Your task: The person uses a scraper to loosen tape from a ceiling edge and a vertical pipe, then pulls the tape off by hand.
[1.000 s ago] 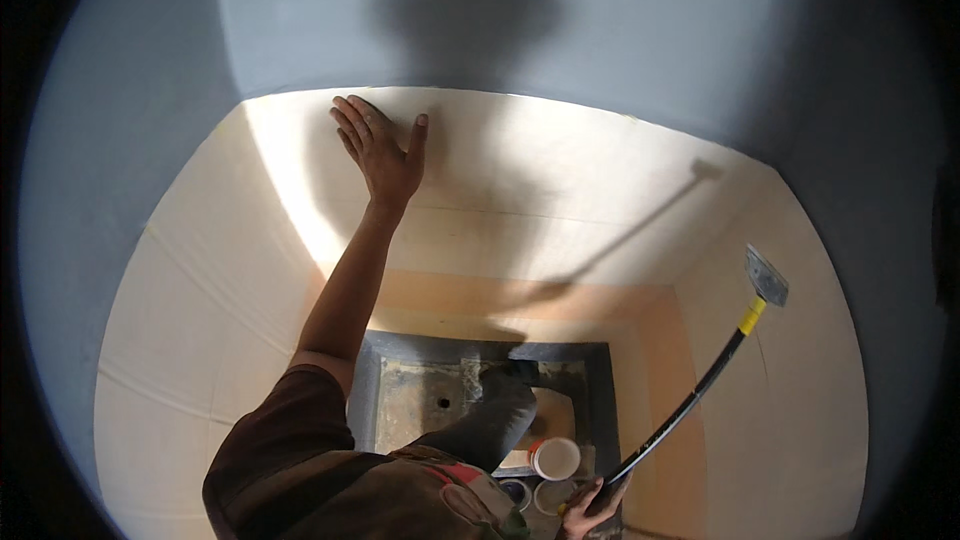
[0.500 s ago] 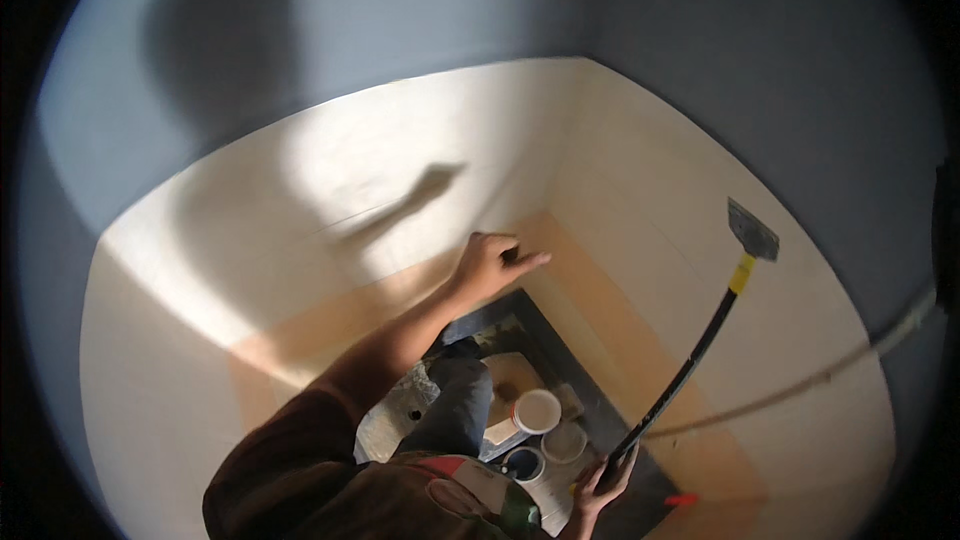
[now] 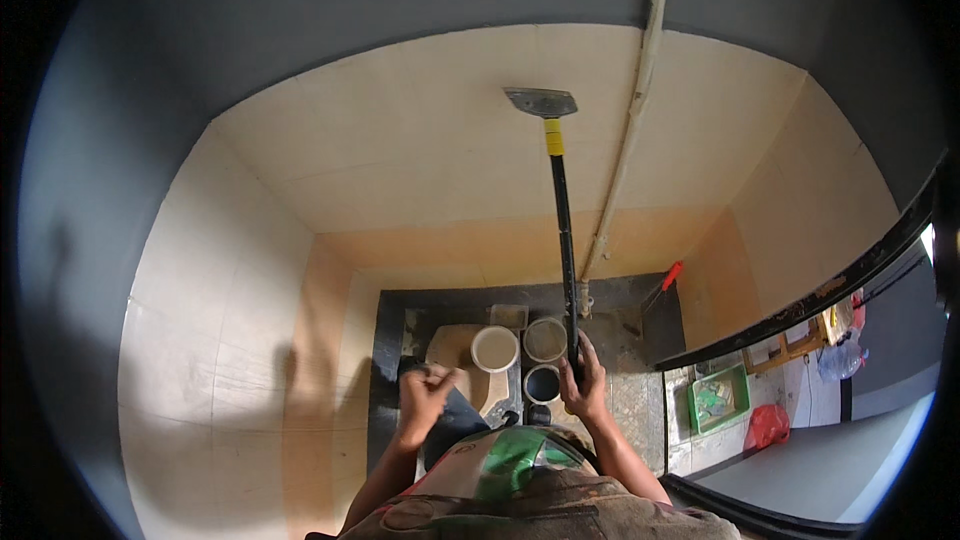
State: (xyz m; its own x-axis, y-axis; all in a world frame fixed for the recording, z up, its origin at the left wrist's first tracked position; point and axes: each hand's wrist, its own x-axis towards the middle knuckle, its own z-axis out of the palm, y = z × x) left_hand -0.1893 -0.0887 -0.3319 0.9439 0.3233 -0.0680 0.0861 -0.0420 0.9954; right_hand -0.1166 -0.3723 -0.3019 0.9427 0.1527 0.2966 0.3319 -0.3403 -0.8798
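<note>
My right hand (image 3: 586,380) is wrapped round the lower end of a long-handled scraper (image 3: 564,215). The scraper has a black shaft, a yellow collar and a wide grey blade, which points up in front of the beige tiled wall (image 3: 420,160). My left hand (image 3: 425,400) is lower left, its fingers curled in and nothing visible in them. Just right of it stands a white bucket (image 3: 495,348). Two more containers, a round grey tub (image 3: 545,339) and a dark-filled bucket (image 3: 542,384), stand between that bucket and my right hand.
A pale pipe (image 3: 630,130) runs down the wall right of the scraper. Something red (image 3: 672,275) leans near the wall's foot. Beyond a dark frame (image 3: 810,310) at right lie a green tray (image 3: 720,400), a red bag (image 3: 768,427) and a clear plastic bottle (image 3: 840,360).
My view has swung right, from the corner to the wall with the pipe. My left hand has come down from in front of the wall. The scraper stays in my right hand, now more upright.
</note>
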